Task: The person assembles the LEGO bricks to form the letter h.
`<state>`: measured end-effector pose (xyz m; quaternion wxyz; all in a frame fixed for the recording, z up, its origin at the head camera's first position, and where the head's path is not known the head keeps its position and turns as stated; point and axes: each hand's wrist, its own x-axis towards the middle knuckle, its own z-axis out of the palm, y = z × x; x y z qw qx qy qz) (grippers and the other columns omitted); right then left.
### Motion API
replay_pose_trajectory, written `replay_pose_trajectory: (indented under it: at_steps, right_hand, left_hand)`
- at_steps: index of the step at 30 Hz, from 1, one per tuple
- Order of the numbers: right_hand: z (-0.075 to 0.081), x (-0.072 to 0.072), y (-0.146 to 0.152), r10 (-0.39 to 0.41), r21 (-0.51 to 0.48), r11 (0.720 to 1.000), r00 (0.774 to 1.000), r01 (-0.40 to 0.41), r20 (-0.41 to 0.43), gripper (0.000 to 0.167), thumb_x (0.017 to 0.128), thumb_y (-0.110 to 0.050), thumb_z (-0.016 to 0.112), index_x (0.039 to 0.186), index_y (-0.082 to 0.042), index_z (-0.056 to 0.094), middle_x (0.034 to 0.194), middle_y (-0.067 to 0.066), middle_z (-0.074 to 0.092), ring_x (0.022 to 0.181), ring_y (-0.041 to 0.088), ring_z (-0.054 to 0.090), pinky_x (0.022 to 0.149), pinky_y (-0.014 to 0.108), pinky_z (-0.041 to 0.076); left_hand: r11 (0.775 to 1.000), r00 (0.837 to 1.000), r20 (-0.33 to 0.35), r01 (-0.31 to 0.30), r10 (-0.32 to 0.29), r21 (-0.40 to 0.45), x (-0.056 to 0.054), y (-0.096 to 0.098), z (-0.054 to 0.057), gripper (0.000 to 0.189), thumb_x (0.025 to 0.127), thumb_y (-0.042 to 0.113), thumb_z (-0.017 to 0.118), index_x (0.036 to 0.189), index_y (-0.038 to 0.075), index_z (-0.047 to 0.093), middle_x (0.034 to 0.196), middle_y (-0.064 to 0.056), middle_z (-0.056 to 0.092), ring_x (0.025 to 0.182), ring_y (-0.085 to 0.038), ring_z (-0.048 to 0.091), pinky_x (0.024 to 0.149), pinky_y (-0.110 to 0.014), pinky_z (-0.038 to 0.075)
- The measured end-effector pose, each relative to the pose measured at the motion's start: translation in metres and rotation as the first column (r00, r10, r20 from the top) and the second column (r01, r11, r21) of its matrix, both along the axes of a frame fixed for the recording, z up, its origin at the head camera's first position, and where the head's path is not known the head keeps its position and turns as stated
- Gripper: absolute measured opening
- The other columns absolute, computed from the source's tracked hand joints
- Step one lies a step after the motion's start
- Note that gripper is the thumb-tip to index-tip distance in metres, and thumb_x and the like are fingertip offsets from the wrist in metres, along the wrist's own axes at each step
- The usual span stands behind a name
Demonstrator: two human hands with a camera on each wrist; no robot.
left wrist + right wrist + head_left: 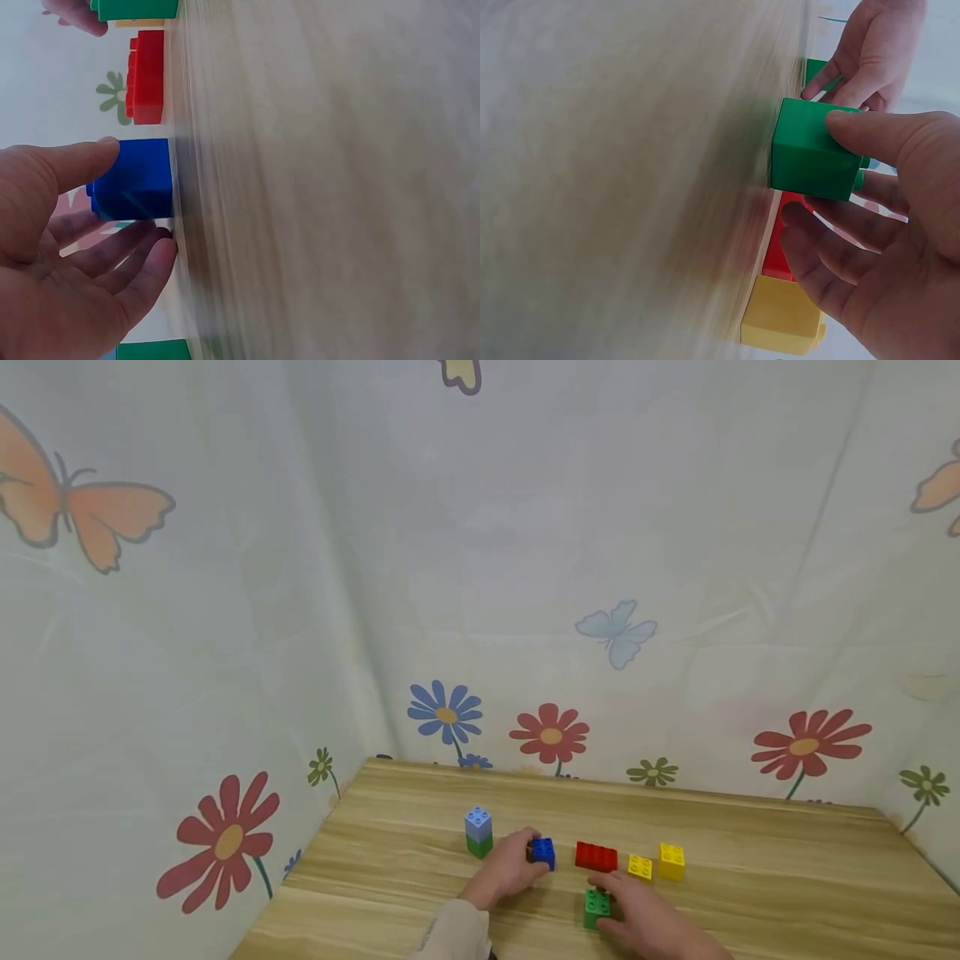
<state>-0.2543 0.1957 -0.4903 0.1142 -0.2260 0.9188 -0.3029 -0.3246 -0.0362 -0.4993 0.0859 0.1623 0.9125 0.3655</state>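
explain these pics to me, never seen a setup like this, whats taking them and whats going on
There is no robot here: a person's left hand and right hand do the work. The wide picture comes from a camera on the head, looking forward and down; the two close ones come from cameras on the wrists, so the table looks tipped sideways there. On it are toy blocks: a light blue block on top of a lower green block, a red block and two yellow blocks. The left hand has a dark blue block in its grip, the right hand a second green block, each between thumb and fingers.
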Motion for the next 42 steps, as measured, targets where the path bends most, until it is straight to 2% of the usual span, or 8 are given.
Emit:
replay_pose_trajectory:
  at_steps: [6, 14, 22, 33, 38, 42]
  right_hand:
    - [-0.002, -0.002, -0.001, 0.005, 0.011, 1.0, 1.0, -0.005, 0.003, 0.052, 0.084, -0.029, 0.072, 0.127, -0.005, 0.055, 0.122, 0.006, 0.059, 0.103, 0.019, 0.055, 0.089, 0.051, 0.044]
    - [-0.005, -0.004, -0.003, 0.006, 0.006, 1.0, 1.0, -0.006, 0.009, 0.051, 0.084, -0.031, 0.071, 0.125, -0.005, 0.056, 0.119, 0.003, 0.059, 0.1, 0.015, 0.055, 0.089, 0.051, 0.045]
    - [-0.003, -0.004, -0.006, 0.006, 0.011, 1.0, 1.0, -0.005, -0.019, 0.049, 0.086, -0.031, 0.07, 0.125, -0.005, 0.056, 0.117, 0.001, 0.06, 0.098, 0.012, 0.054, 0.088, 0.05, 0.045]
    - [0.004, -0.003, -0.009, -0.004, -0.042, 0.999, 0.997, 0.001, -0.071, 0.048, 0.087, -0.029, 0.068, 0.128, -0.008, 0.055, 0.122, 0.005, 0.057, 0.097, 0.017, 0.054, 0.086, 0.048, 0.047]
    - [0.005, -0.006, -0.01, 0.01, -0.058, 0.998, 0.992, -0.018, -0.126, 0.047, 0.088, -0.027, 0.068, 0.128, -0.006, 0.054, 0.12, 0.005, 0.058, 0.096, 0.017, 0.055, 0.083, 0.043, 0.049]
    - [0.005, -0.009, -0.011, 0.011, -0.063, 0.998, 0.988, -0.022, -0.156, 0.046, 0.089, -0.026, 0.066, 0.128, -0.005, 0.054, 0.119, 0.004, 0.058, 0.093, 0.013, 0.055, 0.079, 0.036, 0.05]
  left_hand:
    - [0.999, 0.998, -0.052, 0.039, -0.039, -0.003, -0.002, -0.003, -0.001, 0.026, 0.086, 0.017, 0.069, 0.11, 0.01, 0.06, 0.1, -0.003, 0.062, 0.088, -0.017, 0.056, 0.08, -0.039, 0.048]
    - [0.999, 0.998, -0.038, 0.044, -0.043, 0.018, 0.0, -0.005, 0.002, 0.022, 0.087, 0.015, 0.068, 0.107, 0.01, 0.06, 0.092, 0.0, 0.061, 0.081, -0.014, 0.055, 0.074, -0.036, 0.048]
    - [0.997, 0.998, -0.02, 0.059, -0.058, 0.04, 0.0, -0.006, 0.003, 0.021, 0.087, 0.013, 0.068, 0.106, 0.011, 0.062, 0.092, 0.001, 0.061, 0.082, -0.014, 0.055, 0.077, -0.037, 0.049]
    - [0.997, 0.997, -0.024, 0.074, -0.074, 0.022, 0.0, -0.006, 0.002, 0.023, 0.086, 0.015, 0.069, 0.108, 0.013, 0.062, 0.094, 0.001, 0.062, 0.084, -0.013, 0.056, 0.078, -0.037, 0.049]
    - [0.998, 0.998, -0.03, 0.054, -0.054, 0.013, 0.001, -0.004, 0.001, 0.027, 0.086, 0.016, 0.07, 0.111, 0.013, 0.059, 0.101, -0.004, 0.064, 0.092, -0.018, 0.059, 0.081, -0.041, 0.049]
    - [0.999, 0.999, -0.025, 0.032, -0.031, 0.014, 0.002, -0.003, 0.002, 0.025, 0.086, 0.017, 0.07, 0.108, 0.013, 0.059, 0.099, -0.003, 0.063, 0.089, -0.017, 0.058, 0.08, -0.04, 0.049]
